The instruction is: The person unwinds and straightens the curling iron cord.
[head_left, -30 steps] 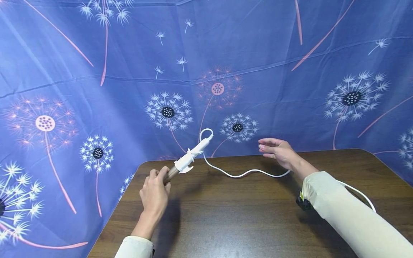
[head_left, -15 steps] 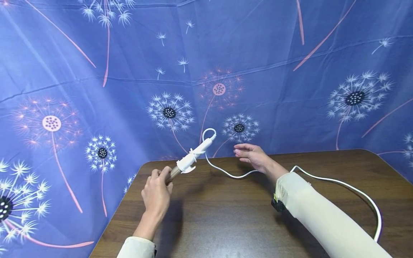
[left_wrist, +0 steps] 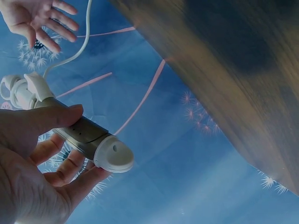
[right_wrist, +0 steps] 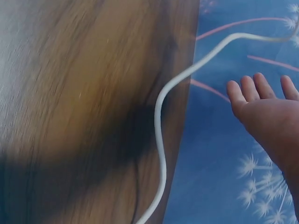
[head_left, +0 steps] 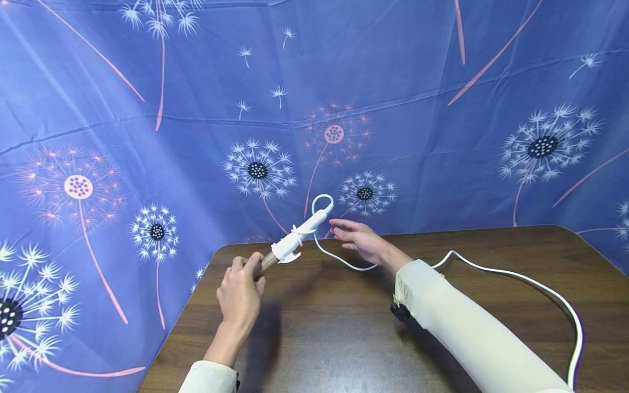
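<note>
A curling iron (head_left: 303,232) with a white handle and a brownish barrel is held above the table, handle pointing up and away. My left hand (head_left: 241,289) grips it by the barrel; in the left wrist view the thumb lies over the barrel (left_wrist: 88,135) and fingertips touch near its white tip (left_wrist: 114,154). From the handle's end, the white cord (head_left: 511,273) loops down and runs right across the table. My right hand (head_left: 361,241), fingers extended, hovers just right of the handle's end. The right wrist view shows that hand (right_wrist: 271,112) holding nothing, beside the cord (right_wrist: 160,130).
The brown wooden table (head_left: 334,338) has rounded far corners. Behind it hangs a blue curtain (head_left: 417,136) printed with dandelions. At the right, the cord bends toward the table's near side, partly hidden behind the right sleeve (head_left: 472,322).
My right hand has moved left, from the right part of the table to close beside the handle's end. The left hand and curling iron have stayed almost still.
</note>
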Demonstrator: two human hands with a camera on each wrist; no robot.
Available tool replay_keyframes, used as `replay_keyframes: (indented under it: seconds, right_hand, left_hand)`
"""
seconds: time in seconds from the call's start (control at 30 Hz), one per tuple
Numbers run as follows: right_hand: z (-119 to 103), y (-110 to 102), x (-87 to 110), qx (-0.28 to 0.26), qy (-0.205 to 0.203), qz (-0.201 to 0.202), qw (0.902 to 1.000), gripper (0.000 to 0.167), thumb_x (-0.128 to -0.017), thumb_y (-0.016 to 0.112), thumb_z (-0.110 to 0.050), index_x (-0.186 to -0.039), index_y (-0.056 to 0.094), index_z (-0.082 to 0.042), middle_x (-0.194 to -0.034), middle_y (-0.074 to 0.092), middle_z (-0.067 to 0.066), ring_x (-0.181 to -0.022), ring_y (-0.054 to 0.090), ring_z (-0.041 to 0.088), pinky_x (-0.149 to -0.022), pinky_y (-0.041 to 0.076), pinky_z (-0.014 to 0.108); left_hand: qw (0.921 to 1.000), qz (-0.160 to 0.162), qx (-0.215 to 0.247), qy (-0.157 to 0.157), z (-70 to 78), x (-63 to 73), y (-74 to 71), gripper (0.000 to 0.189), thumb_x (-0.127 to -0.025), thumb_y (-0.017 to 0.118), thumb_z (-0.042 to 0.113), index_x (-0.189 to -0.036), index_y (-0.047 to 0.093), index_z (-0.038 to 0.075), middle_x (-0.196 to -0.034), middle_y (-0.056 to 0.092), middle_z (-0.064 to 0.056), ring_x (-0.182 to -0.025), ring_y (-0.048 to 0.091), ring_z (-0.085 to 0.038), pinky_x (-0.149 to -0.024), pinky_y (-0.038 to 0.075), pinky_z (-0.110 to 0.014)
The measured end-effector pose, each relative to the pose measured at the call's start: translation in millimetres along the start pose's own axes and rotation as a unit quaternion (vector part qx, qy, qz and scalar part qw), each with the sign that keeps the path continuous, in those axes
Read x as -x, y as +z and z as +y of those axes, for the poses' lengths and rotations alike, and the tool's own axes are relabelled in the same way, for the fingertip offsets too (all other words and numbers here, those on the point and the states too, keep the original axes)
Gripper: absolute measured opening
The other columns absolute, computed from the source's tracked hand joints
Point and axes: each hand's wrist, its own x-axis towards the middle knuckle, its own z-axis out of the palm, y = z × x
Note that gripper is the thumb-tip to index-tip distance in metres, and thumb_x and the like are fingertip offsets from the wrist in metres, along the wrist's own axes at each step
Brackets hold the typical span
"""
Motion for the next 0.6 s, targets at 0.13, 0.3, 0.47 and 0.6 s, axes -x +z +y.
replay_keyframes:
  seconds: [0.13, 0.3, 0.47, 0.6]
  right_hand:
    - [2.3, 10.8, -6.3, 0.007, 0.006, -0.018, 0.9998, 0.052, -0.101, 0.044, -0.014, -0.148, 0.030, -0.002, -0.150, 0.033, 0.025, -0.138, 0.030, 0.040, -0.112, 0.018, 0.057]
    - [5.7, 21.9, -12.6, 0.007, 0.006, -0.032, 0.9994, 0.053, -0.101, 0.042, -0.012, -0.149, 0.026, 0.001, -0.147, 0.035, 0.027, -0.140, 0.027, 0.040, -0.114, 0.012, 0.054]
    - [5.5, 28.1, -14.3, 0.012, 0.007, -0.031, 0.9994, 0.050, -0.100, 0.046, -0.012, -0.145, 0.033, 0.004, -0.131, 0.056, 0.021, -0.133, 0.039, 0.037, -0.114, 0.017, 0.051]
    - [5.6, 27.5, -13.9, -0.007, 0.017, -0.031, 0.9993, 0.044, -0.100, 0.045, -0.013, -0.139, 0.040, 0.007, -0.108, 0.068, 0.012, -0.106, 0.063, 0.027, -0.108, 0.032, 0.050]
  left_hand:
    - [1.0000, -0.005, 0.001, 0.002, 2.3, -0.3, -0.6, 0.046, -0.064, 0.085, 0.001, -0.101, 0.068, 0.022, -0.092, 0.062, -0.007, -0.077, 0.063, -0.033, -0.049, 0.047, -0.050]
    - [1.0000, -0.002, 0.002, 0.003, 3.7, -0.5, -2.0, 0.046, -0.064, 0.085, 0.001, -0.100, 0.068, 0.023, -0.091, 0.062, -0.007, -0.079, 0.063, -0.033, -0.049, 0.047, -0.051]
    - [0.9999, 0.007, 0.005, 0.010, 4.0, -0.5, -2.6, 0.047, -0.062, 0.085, 0.000, -0.100, 0.067, 0.022, -0.091, 0.063, -0.008, -0.077, 0.063, -0.033, -0.048, 0.046, -0.050]
    - [0.9999, 0.005, 0.007, 0.006, 3.8, 0.2, -4.6, 0.046, -0.063, 0.085, 0.000, -0.099, 0.067, 0.022, -0.091, 0.063, -0.008, -0.078, 0.063, -0.033, -0.049, 0.047, -0.050]
